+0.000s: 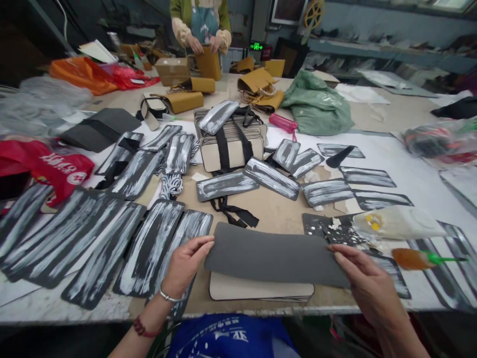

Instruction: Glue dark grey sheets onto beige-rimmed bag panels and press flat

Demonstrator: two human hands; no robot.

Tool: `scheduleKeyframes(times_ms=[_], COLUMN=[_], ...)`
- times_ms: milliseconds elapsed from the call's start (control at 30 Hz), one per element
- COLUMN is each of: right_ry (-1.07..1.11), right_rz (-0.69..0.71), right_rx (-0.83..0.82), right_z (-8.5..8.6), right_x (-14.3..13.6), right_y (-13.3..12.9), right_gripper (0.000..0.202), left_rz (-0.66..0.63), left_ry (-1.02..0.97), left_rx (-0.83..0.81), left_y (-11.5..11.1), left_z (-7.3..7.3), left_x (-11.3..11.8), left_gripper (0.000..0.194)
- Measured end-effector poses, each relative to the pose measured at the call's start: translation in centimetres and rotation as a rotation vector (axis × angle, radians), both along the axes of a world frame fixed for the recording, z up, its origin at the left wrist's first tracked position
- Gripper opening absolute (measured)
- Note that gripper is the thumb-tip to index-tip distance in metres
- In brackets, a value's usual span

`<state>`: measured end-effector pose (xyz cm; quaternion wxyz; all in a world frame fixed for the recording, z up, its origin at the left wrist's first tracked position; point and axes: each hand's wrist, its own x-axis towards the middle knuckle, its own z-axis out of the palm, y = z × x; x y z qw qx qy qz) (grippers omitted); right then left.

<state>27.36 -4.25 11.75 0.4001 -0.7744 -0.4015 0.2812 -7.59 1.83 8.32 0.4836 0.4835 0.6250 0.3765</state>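
Left hand (188, 266): thumb and fingers pinched nearly closed on the left end of the plain dark grey panel (276, 253); right hand (367, 276): same kind of pinch on the panel's right end, thumb toward the wearer, fingers a bit looser; panel held lengthwise between both, sagging slightly, over the cream board stack (261, 291), covering most of it; whether it touches the stack, can't tell

Pose: both forearms come up from the near table edge, angled inward; left wrist carries a silver bangle (171, 297) and a red bracelet (143, 326)

Relative to the dark grey panel: white-streaked panels (152, 248) lie to its left and beyond it; strapped stack (231, 144) stands beyond it; glue-spotted black sheet (324, 229) just beyond its right end; amber bottle with green nozzle (413, 258) to the right, past the right hand; co-worker (204, 25) across the table, hands on a mustard bag (208, 63)
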Motion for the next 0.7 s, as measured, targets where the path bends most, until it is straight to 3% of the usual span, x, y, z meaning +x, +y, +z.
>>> scheduleKeyframes(times_ms=[333, 533, 700], right_ry=[0.227, 0.216, 0.149], right_rz=[-0.06, -0.035, -0.013], right_rx=[-0.081, -0.028, -0.084], right_z=[-5.7, -7.9, -9.9], right_x=[-0.7, -0.7, 0.0], right_y=[-6.1, -4.5, -2.3], right_gripper=[0.051, 0.049, 0.046], left_rz=[0.02, 0.053, 0.051], left_ry=[-0.013, -0.003, -0.007], left_rx=[-0.159, -0.213, -0.214], left_y=[-5.6, -5.8, -4.9], left_z=[-4.4, -5.5, -6.1], left_x=[-0.4, -0.1, 0.6], left_gripper=[0.048, 0.043, 0.038])
